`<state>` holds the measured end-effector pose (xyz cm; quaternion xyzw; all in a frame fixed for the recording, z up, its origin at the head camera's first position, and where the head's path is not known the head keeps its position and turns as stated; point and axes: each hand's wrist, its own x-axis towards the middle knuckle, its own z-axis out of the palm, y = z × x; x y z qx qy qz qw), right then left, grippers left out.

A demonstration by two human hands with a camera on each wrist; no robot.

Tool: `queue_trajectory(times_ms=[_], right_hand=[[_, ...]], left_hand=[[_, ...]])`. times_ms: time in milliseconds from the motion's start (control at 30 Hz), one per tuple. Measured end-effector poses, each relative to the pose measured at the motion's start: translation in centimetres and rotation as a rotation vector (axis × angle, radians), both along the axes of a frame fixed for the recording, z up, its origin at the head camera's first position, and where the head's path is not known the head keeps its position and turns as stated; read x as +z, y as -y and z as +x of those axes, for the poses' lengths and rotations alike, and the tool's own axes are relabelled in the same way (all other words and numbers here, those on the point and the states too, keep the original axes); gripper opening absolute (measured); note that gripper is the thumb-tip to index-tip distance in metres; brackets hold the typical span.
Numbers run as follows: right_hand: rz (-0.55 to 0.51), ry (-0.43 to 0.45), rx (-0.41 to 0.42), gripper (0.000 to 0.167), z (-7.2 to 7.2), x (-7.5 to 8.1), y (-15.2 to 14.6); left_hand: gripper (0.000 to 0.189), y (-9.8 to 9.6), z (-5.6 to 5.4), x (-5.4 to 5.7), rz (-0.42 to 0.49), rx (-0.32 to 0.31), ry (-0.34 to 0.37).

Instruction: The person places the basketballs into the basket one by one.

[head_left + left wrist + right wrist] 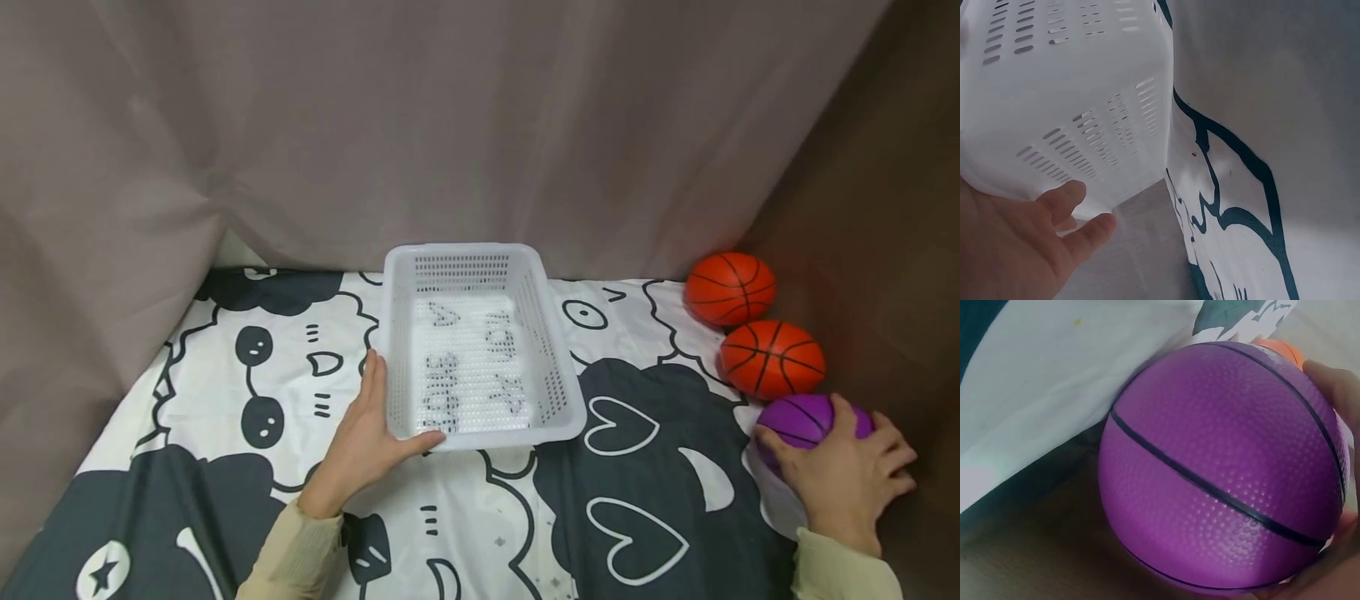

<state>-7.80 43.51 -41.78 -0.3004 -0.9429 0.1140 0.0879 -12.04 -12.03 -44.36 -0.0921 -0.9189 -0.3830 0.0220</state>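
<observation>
A white perforated plastic basket [480,367] stands on the patterned cloth in the middle of the head view. My left hand [372,433] rests against its near left corner, fingers extended along the outer wall and thumb on the front rim. In the left wrist view the fingers of that hand [1054,231] lie against the slotted wall [1085,150]. Far to the right, my right hand [847,475] grips a small purple basketball [798,418] from above with spread, bent fingers. The purple ball [1222,469] fills much of the right wrist view, hiding most of that hand.
Two orange basketballs [731,289] lie in a row behind the purple one, along the cloth's right edge. A grey-brown curtain [450,125] closes off the back, and a darker brown surface [885,317] borders the right side. Black-and-white cartoon cloth [247,392] covers the work surface.
</observation>
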Motion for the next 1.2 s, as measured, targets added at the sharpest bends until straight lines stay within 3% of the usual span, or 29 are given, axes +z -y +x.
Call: queue_trajectory(times_ms=[167, 333, 733, 1200], right_hand=[[-0.029, -0.049, -0.019, 0.117, 0.0, 0.3, 0.8], [-0.037, -0.15, 0.013, 0.115, -0.4, 0.5, 2.2], [-0.095, -0.296, 0.179, 0.105, -2.4, 3.1, 7.9], [-0.153, -0.534, 0.45, 0.095, -5.1, 3.9, 15.4]], left_hand=[[0.138, 0.0, 0.0, -0.1, 0.012, 0.0, -0.015], [0.136, 0.0, 0.1, 0.0, 0.013, 0.004, -0.019], [0.136, 0.2, -0.1, 0.0, 0.008, -0.004, -0.012], [0.133, 0.1, -0.3, -0.4, 0.023, 0.01, -0.001]])
